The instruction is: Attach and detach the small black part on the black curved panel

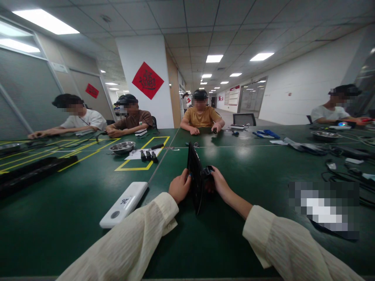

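Observation:
A thin, glossy black panel (195, 175), like a tablet or a screen, stands on edge above the green table in front of me. My left hand (179, 186) is closed on its left side, with the thumb near the top and the other fingers partly hidden. On the panel's right side, my right hand (220, 183) is closed around a small black device (208, 170). That device is close against the panel's face; I cannot tell whether it is fixed to it. A white, rounded device (124, 205) marked 26 lies left of my left forearm.
Left of centre, a metal bowl (122, 147) and several small black parts (149, 156) lie near yellow tape. A long black tray (35, 171) is at far left. Cables (340, 175) and a blurred-out item (325, 210) occupy the right. A person (200, 115) sits opposite; others sit around the table.

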A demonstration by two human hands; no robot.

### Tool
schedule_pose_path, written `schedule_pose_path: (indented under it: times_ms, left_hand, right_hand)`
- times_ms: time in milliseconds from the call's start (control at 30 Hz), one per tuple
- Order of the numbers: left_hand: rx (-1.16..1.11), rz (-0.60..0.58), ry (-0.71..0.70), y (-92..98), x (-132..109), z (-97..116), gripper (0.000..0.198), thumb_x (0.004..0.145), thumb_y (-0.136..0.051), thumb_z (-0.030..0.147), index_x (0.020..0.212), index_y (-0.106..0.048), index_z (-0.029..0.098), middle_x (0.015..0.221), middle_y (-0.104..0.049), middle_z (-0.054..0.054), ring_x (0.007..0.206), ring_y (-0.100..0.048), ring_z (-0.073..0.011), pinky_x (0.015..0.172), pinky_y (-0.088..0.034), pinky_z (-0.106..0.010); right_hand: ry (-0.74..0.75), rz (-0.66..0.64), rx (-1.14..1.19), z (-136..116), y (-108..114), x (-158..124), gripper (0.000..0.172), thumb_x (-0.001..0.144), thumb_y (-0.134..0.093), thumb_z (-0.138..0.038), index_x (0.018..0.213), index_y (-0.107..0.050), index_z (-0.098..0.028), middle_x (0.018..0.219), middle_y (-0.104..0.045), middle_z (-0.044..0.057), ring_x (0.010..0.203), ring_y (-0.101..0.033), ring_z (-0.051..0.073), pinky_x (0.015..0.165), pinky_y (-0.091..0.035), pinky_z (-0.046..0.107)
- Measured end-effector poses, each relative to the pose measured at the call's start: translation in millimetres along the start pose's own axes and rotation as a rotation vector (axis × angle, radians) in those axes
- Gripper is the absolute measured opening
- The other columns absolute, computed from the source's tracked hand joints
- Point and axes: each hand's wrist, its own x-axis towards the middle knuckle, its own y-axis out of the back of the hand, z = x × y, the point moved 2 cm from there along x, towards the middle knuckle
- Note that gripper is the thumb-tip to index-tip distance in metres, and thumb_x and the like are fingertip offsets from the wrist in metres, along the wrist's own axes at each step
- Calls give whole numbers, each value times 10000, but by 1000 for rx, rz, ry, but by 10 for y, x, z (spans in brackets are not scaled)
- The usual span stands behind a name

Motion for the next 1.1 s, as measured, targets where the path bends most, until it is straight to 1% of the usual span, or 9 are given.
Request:
schedule_pose_path:
  times_ms: [233, 367, 467, 600, 767, 833, 933, 1033, 1100]
  left_hand:
    - [-5, 22, -8, 13, 12, -20, 332, 907, -248, 346, 1109, -470, 204, 936, -655, -69, 884, -606, -192, 696, -384, -252]
    - [-16, 19, -8, 25, 13, -11, 367, 912, -213, 376, 1010, -527, 213, 889, -656, -56, 855, -607, -182, 685, -383, -240]
    - [-23, -8, -28, 24, 10, -8, 434, 911, -179, 403, 924, -566, 208, 858, -654, -48, 832, -606, -176, 680, -384, -236]
    - [-25, -13, -65, 23, 8, -13, 458, 908, -173, 387, 917, -589, 196, 862, -654, -62, 843, -603, -185, 687, -388, -247]
    - [-20, -40, -41, 25, 7, -2, 481, 909, -169, 373, 859, -607, 181, 869, -657, -76, 851, -605, -194, 692, -392, -253]
    - [-10, -45, -24, 15, 6, 1, 466, 911, -168, 376, 898, -591, 181, 887, -656, -74, 867, -604, -192, 705, -394, -253]
    - [35, -37, 7, -13, 8, -14, 392, 915, -185, 359, 1024, -518, 184, 914, -652, -71, 868, -607, -187, 715, -395, -255]
    - [42, -14, 4, -33, 14, -31, 345, 916, -214, 340, 1129, -438, 186, 959, -644, -78, 897, -605, -186, 728, -392, -253]
    - [24, 3, -2, -30, 17, -33, 352, 918, -214, 349, 1154, -419, 189, 963, -645, -81, 907, -605, -188, 728, -391, -252]
  right_hand:
    - [9, -8, -13, 57, 29, 36, 488, 830, -302, -338, 1295, -280, -192, 477, -537, -29, 383, -507, 147, 351, -304, 203]
    - [-3, 0, -18, 22, 16, 11, 502, 825, -303, -341, 1302, -274, -185, 480, -542, -24, 381, -503, 149, 354, -303, 206]
    - [-2, 2, -19, 0, 8, -6, 508, 825, -303, -342, 1304, -272, -175, 480, -544, -21, 385, -504, 152, 356, -309, 210]
    - [1, 1, -10, 3, 9, -2, 502, 825, -305, -339, 1297, -274, -172, 477, -544, -22, 384, -506, 151, 355, -310, 208]
    - [-5, 5, -10, 29, 14, 22, 492, 824, -306, -349, 1287, -287, -183, 463, -537, -29, 373, -501, 145, 349, -291, 199]
    - [3, 5, -12, 32, 14, 26, 489, 823, -305, -349, 1283, -293, -184, 466, -538, -29, 370, -498, 145, 348, -291, 202]
    - [9, -4, -17, 24, 12, 17, 487, 825, -307, -353, 1283, -296, -187, 471, -541, -27, 377, -503, 147, 348, -294, 203]
    - [1, -4, -21, 8, 11, 3, 481, 827, -307, -346, 1281, -298, -188, 470, -542, -25, 381, -507, 148, 348, -296, 200]
    - [1, 1, -18, -1, 11, -1, 474, 828, -306, -339, 1277, -305, -186, 472, -544, -23, 378, -506, 146, 347, -297, 198]
